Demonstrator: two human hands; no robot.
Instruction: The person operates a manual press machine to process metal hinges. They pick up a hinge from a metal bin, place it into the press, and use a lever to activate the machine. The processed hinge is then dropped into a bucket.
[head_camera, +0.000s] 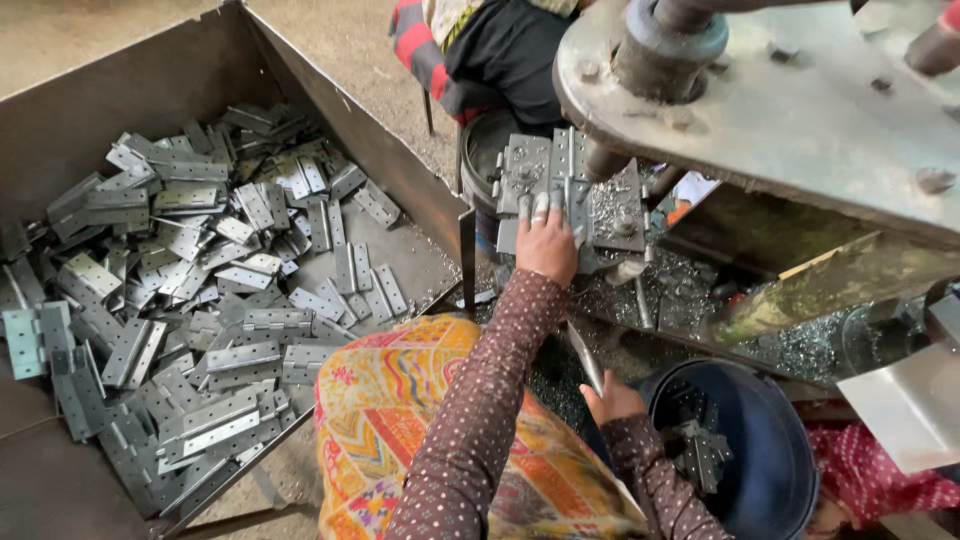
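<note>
Across the left half of the frame, a large sheet-metal bin (120, 90) holds a loose heap of grey metal hinges (200, 300) lying at mixed angles. Upper right, a heavy press machine (780, 110) overhangs the work area, its steel plate tilted down toward the right. Below centre, a patterned orange cloth (400, 420) covers the person's lap. Lower right, a dark blue bucket (770, 450) contains a few finished hinges (700, 450). At upper centre, the press bed (640, 290), strewn with metal swarf, carries the hinge on the fixture (545, 175), lying flat with its long axis running up and down the frame. The left hand (547, 240) is directly below this hinge, fingers extended and pressed flat on its near edge; it grips nothing. The right hand (612, 398) sits lower, touching the bucket rim, loosely curled; whether it holds anything cannot be told. The left hand is therefore the nearer. Open room lies below the fixture toward the lap; the bin wall bounds the left side, the machine column the right.
</note>
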